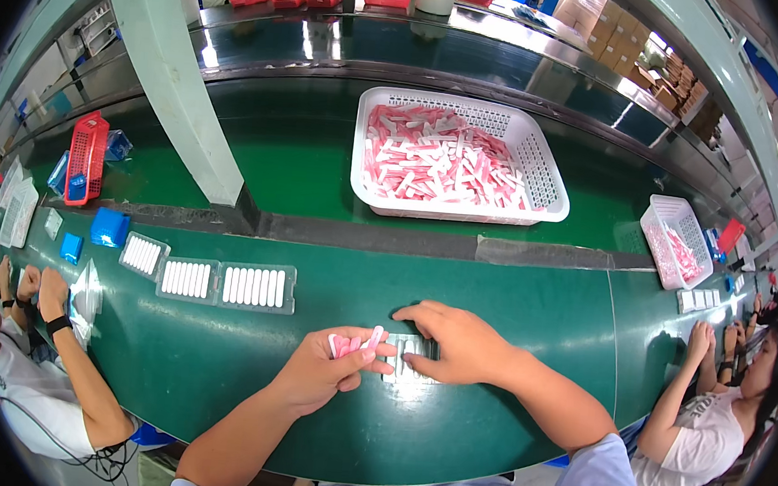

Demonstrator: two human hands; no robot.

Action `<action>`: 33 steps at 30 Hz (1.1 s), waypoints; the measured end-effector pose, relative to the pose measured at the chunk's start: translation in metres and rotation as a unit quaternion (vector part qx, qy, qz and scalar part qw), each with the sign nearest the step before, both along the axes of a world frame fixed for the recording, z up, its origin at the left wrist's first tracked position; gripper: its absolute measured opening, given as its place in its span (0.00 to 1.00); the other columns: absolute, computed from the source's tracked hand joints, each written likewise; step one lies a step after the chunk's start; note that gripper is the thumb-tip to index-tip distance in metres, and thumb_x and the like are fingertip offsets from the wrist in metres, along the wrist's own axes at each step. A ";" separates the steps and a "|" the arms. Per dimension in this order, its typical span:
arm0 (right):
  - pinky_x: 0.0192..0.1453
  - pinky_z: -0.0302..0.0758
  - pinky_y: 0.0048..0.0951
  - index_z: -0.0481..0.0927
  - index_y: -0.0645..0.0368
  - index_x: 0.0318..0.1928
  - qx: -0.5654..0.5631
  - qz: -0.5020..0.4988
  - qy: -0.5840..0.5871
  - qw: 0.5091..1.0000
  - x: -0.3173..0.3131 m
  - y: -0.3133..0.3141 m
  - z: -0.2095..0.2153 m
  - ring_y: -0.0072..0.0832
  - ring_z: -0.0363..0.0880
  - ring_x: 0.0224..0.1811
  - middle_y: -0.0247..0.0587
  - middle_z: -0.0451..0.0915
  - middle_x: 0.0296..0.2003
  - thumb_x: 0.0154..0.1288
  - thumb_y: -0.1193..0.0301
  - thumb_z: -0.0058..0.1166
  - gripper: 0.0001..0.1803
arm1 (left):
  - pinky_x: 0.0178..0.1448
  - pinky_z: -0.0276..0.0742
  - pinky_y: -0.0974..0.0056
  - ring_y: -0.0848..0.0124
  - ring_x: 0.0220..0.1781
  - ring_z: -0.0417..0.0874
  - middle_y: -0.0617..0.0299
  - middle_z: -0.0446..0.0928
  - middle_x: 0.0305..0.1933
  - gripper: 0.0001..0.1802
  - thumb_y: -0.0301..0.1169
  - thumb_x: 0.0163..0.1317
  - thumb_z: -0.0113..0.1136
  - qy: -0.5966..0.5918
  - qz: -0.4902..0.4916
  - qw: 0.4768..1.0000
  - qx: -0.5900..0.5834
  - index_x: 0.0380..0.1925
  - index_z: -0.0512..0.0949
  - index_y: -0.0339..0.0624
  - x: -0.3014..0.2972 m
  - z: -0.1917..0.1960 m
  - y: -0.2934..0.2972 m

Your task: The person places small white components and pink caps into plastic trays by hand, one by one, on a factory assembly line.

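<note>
A white basket (540, 177) brims with pink-and-white sticks on the green bench (215, 366); the left hand (324, 370) grasps several pink sticks (354, 343), the right hand (454, 344) pressing a clear tray (409, 359).

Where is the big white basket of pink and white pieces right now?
In the head view, the big white basket sits right of centre on the green belt, beyond both hands, right of the pale post.

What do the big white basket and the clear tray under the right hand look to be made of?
The white basket: moulded plastic, matte, judging by its perforated walls and rounded rim. The clear tray under the right hand: probably thin formed plastic, glossy and see-through, with ribbed slots. The left hand holds pink-and-white sticks, likely plastic.
</note>
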State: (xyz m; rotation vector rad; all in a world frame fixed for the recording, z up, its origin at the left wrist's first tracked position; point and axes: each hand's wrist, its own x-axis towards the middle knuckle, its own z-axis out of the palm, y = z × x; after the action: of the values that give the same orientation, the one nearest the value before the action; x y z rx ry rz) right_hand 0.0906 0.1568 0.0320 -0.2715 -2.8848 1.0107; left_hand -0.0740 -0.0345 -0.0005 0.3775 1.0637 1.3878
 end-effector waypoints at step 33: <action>0.47 0.65 0.32 0.88 0.51 0.42 -0.037 -0.072 0.113 0.990 0.004 -0.031 0.008 0.26 0.76 0.33 0.27 0.78 0.29 0.65 0.67 0.69 0.07 | 0.33 0.81 0.72 0.60 0.59 0.88 0.50 0.79 0.63 0.29 0.27 0.78 0.55 -0.027 -0.081 0.994 0.064 0.75 0.61 0.33 0.013 0.000 0.002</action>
State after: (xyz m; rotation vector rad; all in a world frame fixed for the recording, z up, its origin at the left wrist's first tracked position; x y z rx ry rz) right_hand 0.0950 0.1254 0.0396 -0.3398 -2.5906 1.0493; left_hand -0.0610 -0.0327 0.0000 0.5054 0.8820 1.3171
